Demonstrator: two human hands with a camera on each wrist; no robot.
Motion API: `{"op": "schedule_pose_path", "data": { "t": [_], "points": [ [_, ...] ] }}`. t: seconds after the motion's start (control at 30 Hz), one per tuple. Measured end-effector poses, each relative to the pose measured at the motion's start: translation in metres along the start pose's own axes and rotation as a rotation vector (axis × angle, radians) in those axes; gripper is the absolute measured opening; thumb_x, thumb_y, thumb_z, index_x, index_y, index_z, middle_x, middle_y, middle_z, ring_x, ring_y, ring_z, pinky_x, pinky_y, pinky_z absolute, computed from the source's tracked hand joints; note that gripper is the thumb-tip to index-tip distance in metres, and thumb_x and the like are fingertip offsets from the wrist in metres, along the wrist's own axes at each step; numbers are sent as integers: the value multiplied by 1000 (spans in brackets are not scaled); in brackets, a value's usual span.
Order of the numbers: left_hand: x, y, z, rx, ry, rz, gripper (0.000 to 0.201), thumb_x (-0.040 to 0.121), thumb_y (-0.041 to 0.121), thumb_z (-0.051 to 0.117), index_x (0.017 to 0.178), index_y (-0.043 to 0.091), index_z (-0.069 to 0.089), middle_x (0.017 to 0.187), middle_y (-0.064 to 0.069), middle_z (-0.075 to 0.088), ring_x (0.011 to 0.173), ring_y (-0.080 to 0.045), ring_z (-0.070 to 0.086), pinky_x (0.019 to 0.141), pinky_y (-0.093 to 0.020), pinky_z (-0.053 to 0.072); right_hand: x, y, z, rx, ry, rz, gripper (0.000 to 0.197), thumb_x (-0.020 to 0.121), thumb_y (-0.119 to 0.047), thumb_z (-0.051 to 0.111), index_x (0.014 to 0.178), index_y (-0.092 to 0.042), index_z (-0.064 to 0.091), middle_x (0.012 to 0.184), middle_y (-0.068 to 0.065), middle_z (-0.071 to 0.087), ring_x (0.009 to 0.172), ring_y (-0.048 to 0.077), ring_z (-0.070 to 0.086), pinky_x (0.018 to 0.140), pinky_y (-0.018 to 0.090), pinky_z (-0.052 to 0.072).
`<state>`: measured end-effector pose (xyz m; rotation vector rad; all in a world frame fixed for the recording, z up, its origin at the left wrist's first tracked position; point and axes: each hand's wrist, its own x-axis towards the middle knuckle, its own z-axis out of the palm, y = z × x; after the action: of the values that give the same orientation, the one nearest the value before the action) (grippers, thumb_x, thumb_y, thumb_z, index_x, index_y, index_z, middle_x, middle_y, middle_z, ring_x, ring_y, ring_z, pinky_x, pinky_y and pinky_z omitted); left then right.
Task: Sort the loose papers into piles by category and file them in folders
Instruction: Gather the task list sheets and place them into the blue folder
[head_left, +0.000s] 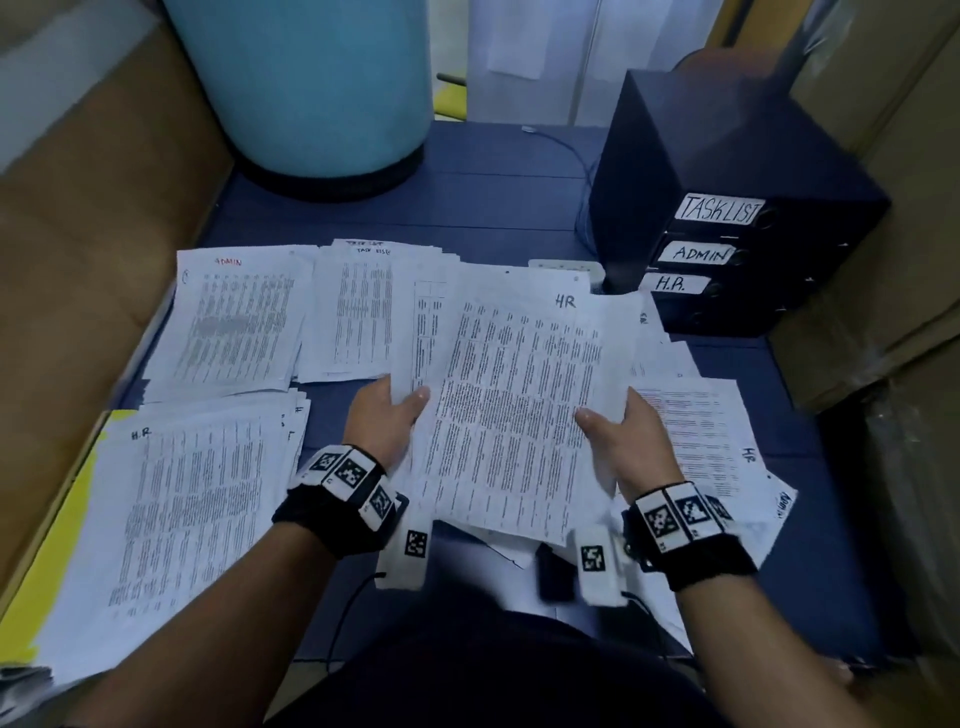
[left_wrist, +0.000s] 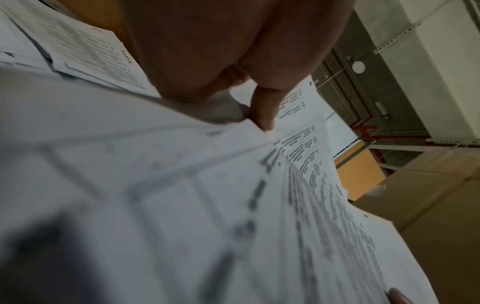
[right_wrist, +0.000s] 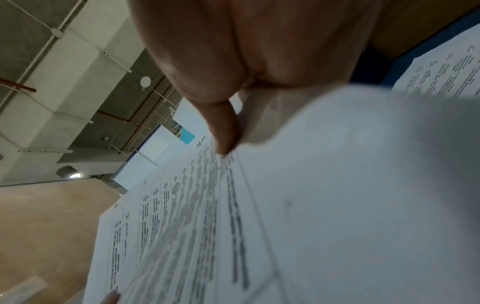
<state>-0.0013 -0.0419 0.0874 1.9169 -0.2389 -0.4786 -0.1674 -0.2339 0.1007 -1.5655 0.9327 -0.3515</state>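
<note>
Papers (head_left: 514, 395) marked HR pinched by left hand (head_left: 382, 415) and right hand (head_left: 631, 441), mid-sort; next probably onto HR pile (head_left: 197, 499).

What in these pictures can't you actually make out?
- Printed text on the held HR sheet: too small in the head view, blurred in both wrist views.
- Fingers of both hands, left and right: hidden under the paper.
- Lowest binder: no label readable.

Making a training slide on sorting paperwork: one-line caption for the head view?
Left hand and right hand hold an HR-marked sheet above sorted piles.
</note>
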Motion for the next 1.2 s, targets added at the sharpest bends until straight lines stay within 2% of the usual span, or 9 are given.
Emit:
{"op": "schedule_pose_path", "data": {
  "t": [0.07,0.17,0.23,0.37,0.6,0.87,0.97,1.07,1.2],
  "points": [
    [-2,-1,-1,9,20,3,21,96,18,54,111,9,66,100,0,67,91,-15,61,77,-23,43,5,0,-2,-35,45,-7,27,93,-8,62,120,-15,62,96,-5,67,85,7,63,63,11,48],
    [-1,-3,-4,2,53,-25,12,96,18,53,98,13,64,94,-2,65,86,-17,59,70,-25,42,18,8,-18,-11,177,18,29,93,-15,62,121,-13,63,108,3,69,100,23,65,89,36,53],
    [1,-7,-8,-3,83,-41,8,96,19,54,94,16,62,94,-4,65,87,-20,60,75,-27,46,22,11,-32,42,278,26,28,93,-18,62,120,-12,63,108,5,69,99,26,66,95,47,51],
    [4,-15,-14,-32,101,-84,9,95,22,56,92,17,63,97,-8,70,94,-27,65,92,-47,51,23,9,-59,197,343,19,15,98,-10,56,112,-14,59,89,-2,65,75,13,62,70,29,51],
    [1,-12,-11,-1,97,-103,11,95,23,56,95,16,64,100,-12,71,96,-30,66,91,-48,51,21,5,-56,267,200,-2,17,98,-2,51,106,-13,61,79,-11,75,72,4,71,59,21,55],
    [-5,-12,-15,-53,-16,-68,19,97,20,52,108,19,67,105,2,71,100,-18,66,96,-45,50,12,3,1,64,-84,29,30,96,-16,58,125,-13,61,111,3,71,104,23,66,96,46,50],
    [-10,-8,-20,-98,-17,-149,37,101,37,40,127,18,58,126,2,61,119,-20,57,108,-43,39,11,4,23,32,-129,42,31,96,-12,59,127,-14,60,116,2,70,109,22,64,101,47,47],
    [-14,-13,-33,-90,-15,-209,50,99,47,39,137,17,48,136,3,51,130,-18,45,107,-31,33,13,5,45,-37,-161,25,29,92,-8,62,119,-19,59,111,3,70,104,24,65,98,50,49],
    [-16,-39,-65,148,-51,-119,37,90,16,63,126,12,55,119,-2,63,109,-20,60,92,-29,44,11,-2,84,-44,-173,-1,36,87,-4,69,114,-15,47,101,2,66,94,20,65,79,30,55]
  ]
}}
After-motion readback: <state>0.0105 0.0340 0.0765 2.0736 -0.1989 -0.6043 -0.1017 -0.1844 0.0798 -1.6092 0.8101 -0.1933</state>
